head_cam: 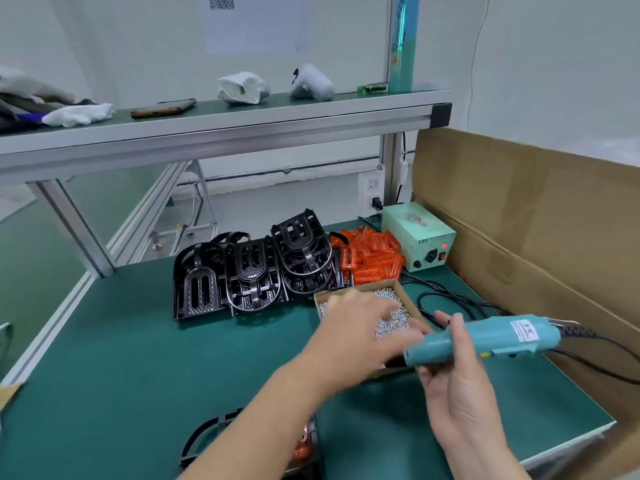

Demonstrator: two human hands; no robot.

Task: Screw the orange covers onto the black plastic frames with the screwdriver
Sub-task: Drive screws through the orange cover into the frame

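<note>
The right hand (457, 386) holds the screwdriver (485, 341), fingers curled round its blue body, above the table (121, 358). The left hand (360, 323) reaches over the box (346, 290) of screws (391, 322), with fingers stretched out, a little blurred. The frames (256, 271) stand stacked at the back, and the covers (370, 254) are piled just right of them.

3 stacks of frames (256, 271) stood at the back of the table (121, 358). The pile of covers (370, 254) lay just to their right, and the power box (417, 237) right of that. The screw box (401, 292) sat in front of the covers, under the left hand (360, 327). Just right of it, the right hand (450, 386) held the screwdriver (485, 336). 1 more frame (207, 438) lay at the near edge beneath the left forearm. A carton (536, 220) stood along the table's right side. On the shelf (242, 126) above lay a phone (162, 108).
</note>
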